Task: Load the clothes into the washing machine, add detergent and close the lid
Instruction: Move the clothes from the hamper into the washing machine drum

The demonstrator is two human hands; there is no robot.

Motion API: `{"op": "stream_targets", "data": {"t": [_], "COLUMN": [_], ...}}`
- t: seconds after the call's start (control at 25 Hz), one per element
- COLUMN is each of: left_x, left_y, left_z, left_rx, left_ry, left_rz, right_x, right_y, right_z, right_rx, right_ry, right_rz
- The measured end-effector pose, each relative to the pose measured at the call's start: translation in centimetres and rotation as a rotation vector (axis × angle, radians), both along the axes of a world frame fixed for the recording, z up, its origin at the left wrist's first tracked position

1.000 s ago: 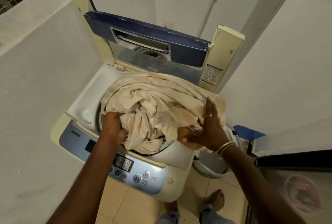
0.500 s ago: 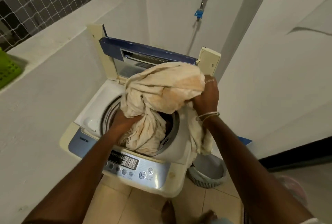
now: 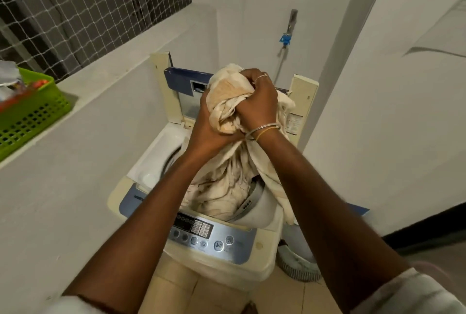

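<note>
A large cream cloth hangs from both my hands down into the drum of the top-loading washing machine. My left hand and my right hand grip the bunched top of the cloth, lifted above the drum in front of the raised blue lid. One fold of the cloth trails over the machine's right rim. The control panel faces me at the front edge.
A green plastic basket with packets stands on the ledge at the left, below a netted window. White walls close in on both sides. A grey tub sits on the tiled floor to the machine's right. A tap is on the back wall.
Both hands have come together and risen with the bunched cloth, from pressing it at the drum's rim to holding it high before the lid. The view has tilted up.
</note>
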State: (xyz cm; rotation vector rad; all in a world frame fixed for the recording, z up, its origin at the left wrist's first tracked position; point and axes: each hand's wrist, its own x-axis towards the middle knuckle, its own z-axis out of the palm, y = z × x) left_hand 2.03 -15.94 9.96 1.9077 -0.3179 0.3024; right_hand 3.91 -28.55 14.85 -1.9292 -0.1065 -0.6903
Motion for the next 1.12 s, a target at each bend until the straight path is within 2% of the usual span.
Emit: {"op": "stream_targets", "data": {"t": [0.08,0.12,0.2,0.24,0.32,0.4,0.44,0.56,0.72,0.88,1.0,1.08,1.12], "left_x": [0.3,0.2,-0.2,-0.6,-0.6,-0.2,0.2,1.3,3.5,5.7,6.4,7.5,7.6], "left_y": [0.3,0.8,1.9,2.2,2.9,4.2,5.1,7.7,10.4,12.6,13.0,13.9,14.7], "left_z": [0.3,0.2,0.1,0.7,1.4,1.8,1.8,1.2,-1.1,-5.8,-9.4,-12.5,-13.4], "left_rx": [-0.04,-0.067,-0.124,-0.158,-0.273,-0.405,-0.476,-0.598,-0.693,-0.53,-0.175,0.121,0.203], "left_ry": [0.014,0.027,0.03,0.02,0.061,0.159,0.225,0.358,0.474,0.646,0.783,0.776,0.772], "left_rz": [0.105,0.132,0.17,0.168,0.169,0.168,0.147,0.052,-0.027,-0.15,-0.198,-0.29,-0.291], "right_x": [-1.3,-2.3,-4.2,-5.1,-5.8,-6.1,-6.0,-4.2,-1.6,1.2,2.3,2.5,2.4], "right_y": [-0.7,-1.5,-3.4,-4.3,-5.5,-5.2,-4.4,-1.6,2.6,7.1,9.2,9.8,9.8], "right_z": [0.1,-0.1,-1.4,-2.4,-5.5,-8.5,-9.3,-10.0,-4.7,0.9,0.1,-2.7,-4.7], "right_rx": [0.11,0.099,0.018,-0.039,-0.184,-0.206,-0.138,0.181,0.457,0.609,0.583,0.544,0.532], "right_ry": [-0.017,-0.027,0.018,0.096,0.394,0.607,0.591,0.378,0.26,0.082,0.077,0.115,0.147], "right_rz": [0.175,0.238,0.232,0.178,0.078,0.044,0.017,-0.086,-0.174,-0.117,-0.163,-0.254,-0.296]}}
